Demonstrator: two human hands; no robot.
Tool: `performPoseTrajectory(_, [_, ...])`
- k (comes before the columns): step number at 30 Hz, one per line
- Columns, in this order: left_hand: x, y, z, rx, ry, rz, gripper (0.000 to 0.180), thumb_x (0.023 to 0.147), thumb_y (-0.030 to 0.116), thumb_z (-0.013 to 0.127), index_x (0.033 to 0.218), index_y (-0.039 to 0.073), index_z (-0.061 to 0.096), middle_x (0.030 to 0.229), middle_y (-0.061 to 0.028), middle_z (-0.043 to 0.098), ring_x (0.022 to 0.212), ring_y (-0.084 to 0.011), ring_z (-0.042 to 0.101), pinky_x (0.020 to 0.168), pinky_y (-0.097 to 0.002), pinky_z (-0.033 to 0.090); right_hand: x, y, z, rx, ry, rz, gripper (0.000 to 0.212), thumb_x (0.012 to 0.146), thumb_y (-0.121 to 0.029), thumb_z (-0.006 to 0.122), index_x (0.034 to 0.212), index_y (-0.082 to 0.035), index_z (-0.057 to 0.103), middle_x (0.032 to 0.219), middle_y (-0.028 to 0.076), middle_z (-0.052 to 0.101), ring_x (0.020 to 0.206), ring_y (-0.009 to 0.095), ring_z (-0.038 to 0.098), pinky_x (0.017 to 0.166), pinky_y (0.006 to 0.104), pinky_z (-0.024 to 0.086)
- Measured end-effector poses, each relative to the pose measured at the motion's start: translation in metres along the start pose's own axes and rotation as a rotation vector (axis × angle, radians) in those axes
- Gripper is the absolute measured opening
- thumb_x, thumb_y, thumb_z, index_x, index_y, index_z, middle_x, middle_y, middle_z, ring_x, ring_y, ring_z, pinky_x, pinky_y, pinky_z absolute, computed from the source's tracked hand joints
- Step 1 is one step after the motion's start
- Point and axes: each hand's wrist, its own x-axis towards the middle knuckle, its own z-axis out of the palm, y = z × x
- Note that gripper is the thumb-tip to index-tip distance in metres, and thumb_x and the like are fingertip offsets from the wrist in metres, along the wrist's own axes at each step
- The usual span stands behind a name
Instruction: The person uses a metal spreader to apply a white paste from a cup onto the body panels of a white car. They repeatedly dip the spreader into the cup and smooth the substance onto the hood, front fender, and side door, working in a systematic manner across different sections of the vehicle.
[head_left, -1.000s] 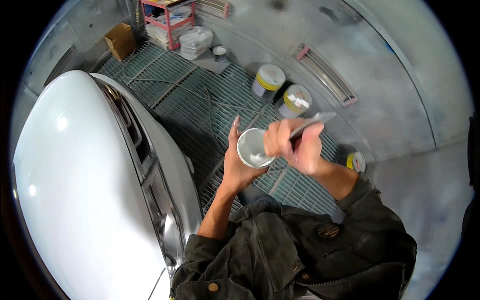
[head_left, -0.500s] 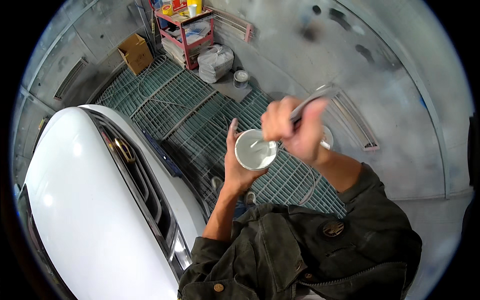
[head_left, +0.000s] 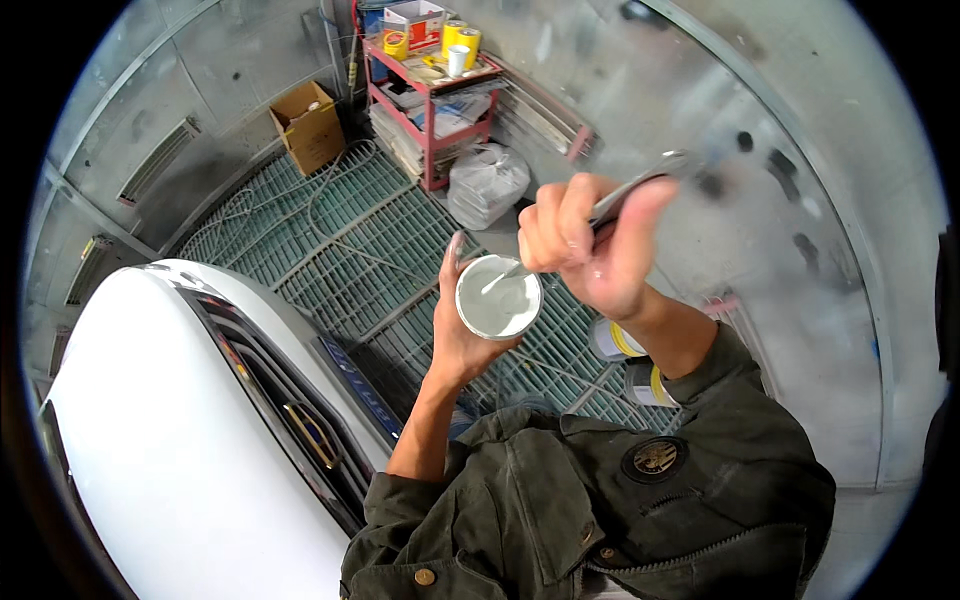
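A white cup (head_left: 522,322) is held from the left side by my left hand (head_left: 460,335), its fingers wrapped round the wall and the thumb up beside the rim. Pale, whitish liquid lies inside it. My right hand (head_left: 590,245) is closed round a slim metal stirring tool (head_left: 645,180) just above and to the right of the cup. The tool's broad shiny end sticks out past the thumb. Its thin, whitish lower end slants down into the cup, and the middle is hidden by my fingers. Pale smears show on my left thumb.
To the left stands a white car front (head_left: 170,410) with a dark grille (head_left: 310,440). Two cans (head_left: 612,340) sit by my right forearm on the floor grating (head_left: 350,250). Ahead are a red cart (head_left: 430,150), a plastic bag (head_left: 487,190) and a cardboard box (head_left: 307,135).
The view has shifted, bringing more of the cart and the two cans into sight. My right hand, blurred before, shows sharper now. Both hands keep their hold, and the tool still dips into the cup.
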Motion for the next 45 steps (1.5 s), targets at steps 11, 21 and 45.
performPoseTrajectory(11, [0.153, -0.068, -0.150, -0.155, 0.263, -0.057, 0.125, 0.057, 0.004, 0.087, 0.154, 0.005, 0.007, 0.119, -0.0106, 0.057, 0.110, -0.0242, 0.060, 0.099, -0.0351, 0.046, 0.186, 0.170, -0.045, -0.267, -0.104, 0.259, 0.072, 0.093, -0.073, 0.014, 0.069, -0.010, 0.038, 0.061, 0.000, 0.035, 0.053, 0.014, 0.033, 0.053, 0.0299, 0.034])
performPoseTrajectory(21, [0.345, -0.125, -0.304, 0.072, 0.406, -0.036, 0.124, 0.059, 0.009, 0.088, 0.154, 0.004, 0.008, 0.119, -0.0104, 0.058, 0.109, -0.0238, 0.060, 0.101, -0.0366, 0.045, 0.413, 0.313, -0.103, 0.109, -0.242, 0.226, 0.068, 0.096, -0.066, 0.033, 0.067, -0.006, 0.045, 0.058, 0.002, 0.043, 0.050, 0.010, 0.039, 0.049, 0.0270, 0.033])
performPoseTrajectory(45, [0.565, -0.146, -0.777, -0.073, 0.323, -0.174, 0.096, 0.051, 0.011, 0.088, 0.135, 0.002, 0.042, 0.115, -0.0071, 0.060, 0.107, -0.0180, 0.058, 0.093, -0.0340, 0.048, 0.885, 0.611, 0.071, 0.494, -1.355, 0.584, 0.094, 0.076, -0.090, 0.010, 0.055, -0.006, 0.046, 0.046, 0.003, 0.044, 0.037, 0.013, 0.042, 0.036, 0.0263, 0.034])
